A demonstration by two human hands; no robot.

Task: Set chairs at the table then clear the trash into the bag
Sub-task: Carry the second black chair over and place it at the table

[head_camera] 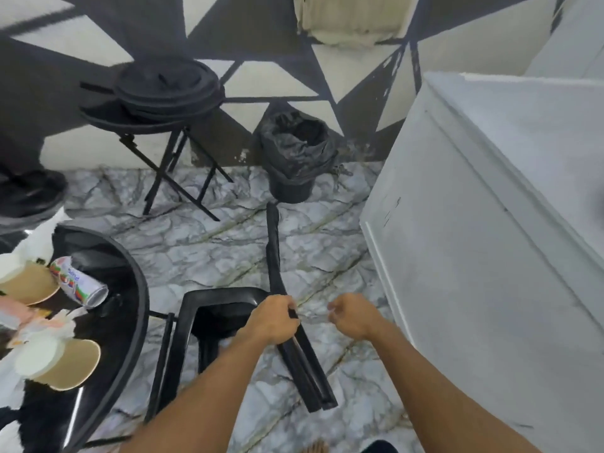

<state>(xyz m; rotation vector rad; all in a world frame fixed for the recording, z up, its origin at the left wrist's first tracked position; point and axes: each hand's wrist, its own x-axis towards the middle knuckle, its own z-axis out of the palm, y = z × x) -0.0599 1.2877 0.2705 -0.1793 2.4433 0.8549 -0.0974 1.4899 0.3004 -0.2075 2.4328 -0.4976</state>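
1. Chair (209, 325), black and of folding type, was observed standing just beside the curved edge of the round black table (130, 322), on the marble-patterned floor (228, 243).
2. A long black folded frame piece (277, 269) was recorded rising from the floor beside the chair; whether it belonged to that chair could not be told.
3. The left hand (273, 320) was found with fingers wrapped around this frame piece.
4. The right hand (354, 317) was seen apart from the frame piece, fingers curled into a loose fist; whether anything was held could not be told.
5. On the table, a crushed can (80, 282), two paper cups (29, 282) (65, 364) lying on their sides and crumpled paper (39, 325) were noted.
6. Beyond the table, against the patterned wall, a bin lined with a black bag (295, 148) was observed, its mouth open.
7. A second black stand (163, 99) carrying stacked round items was recorded beside the bin.
8. A white cabinet (490, 240) was noted on the far side of the chair from the table.
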